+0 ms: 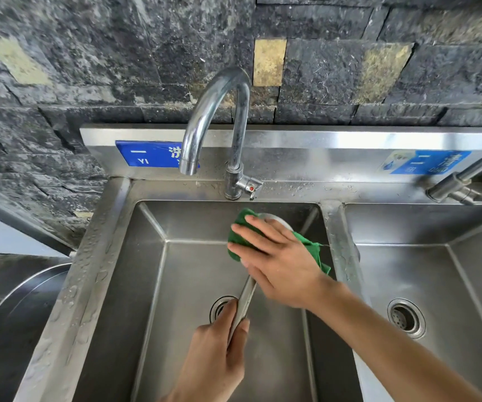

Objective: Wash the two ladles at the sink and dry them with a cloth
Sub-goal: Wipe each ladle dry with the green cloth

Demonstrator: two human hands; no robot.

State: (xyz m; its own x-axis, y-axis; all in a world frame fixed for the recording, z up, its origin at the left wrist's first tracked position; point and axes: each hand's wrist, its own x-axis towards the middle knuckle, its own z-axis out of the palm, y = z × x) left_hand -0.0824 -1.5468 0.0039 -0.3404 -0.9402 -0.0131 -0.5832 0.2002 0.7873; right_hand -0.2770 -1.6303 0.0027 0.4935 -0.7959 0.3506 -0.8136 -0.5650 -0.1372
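Over the left sink basin (147,256) my left hand (216,352) grips the steel handle of a ladle (245,297), which points up and away from me. The ladle's bowl shows only as a thin rim at the far side, under a green cloth (315,253). My right hand (277,256) holds that cloth against the bowl, its fingers spread over the cloth. I see only one ladle. No water runs from the tap (216,111).
A second basin (466,271) with its drain lies to the right, past a wet divider (338,242). Another tap (466,175) reaches in at the far right. A round steel vessel (16,314) sits at the left. Behind the sinks is a dark stone wall.
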